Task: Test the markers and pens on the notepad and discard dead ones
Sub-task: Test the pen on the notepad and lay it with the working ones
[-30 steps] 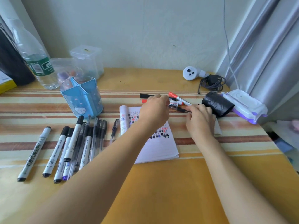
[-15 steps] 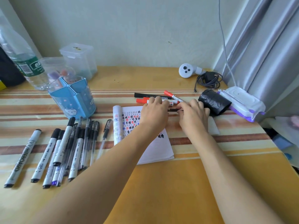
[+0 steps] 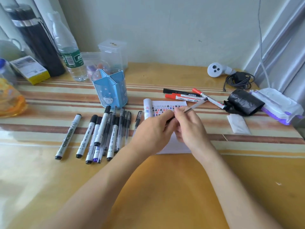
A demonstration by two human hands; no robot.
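**Clear pen held over the notepad**

Striped yellow desk [image 3: 165,187] against a pale wall. Both hands raised together above the notepad [image 3: 166,106], which lies open mid-desk with rows of small black, red and blue test marks. Right hand [image 3: 189,128] pinching a clear-barrelled pen [image 3: 196,105], fingers closed on its lower end, barrel slanting up and to the right. Left hand [image 3: 153,131] curled close against the right, fingers bent inward at the pen's lower end; cannot tell whether gripping anything. Just beyond the notepad, three markers [image 3: 183,95] lying together, one black, two red-capped. Left of the notepad, a loose row of whiteboard markers and pens [image 3: 105,134] on the desk, with a blue pen holder [image 3: 110,90] standing behind them. Far right, a black roll [image 3: 244,101] touching a pack of wipes [image 3: 277,104].
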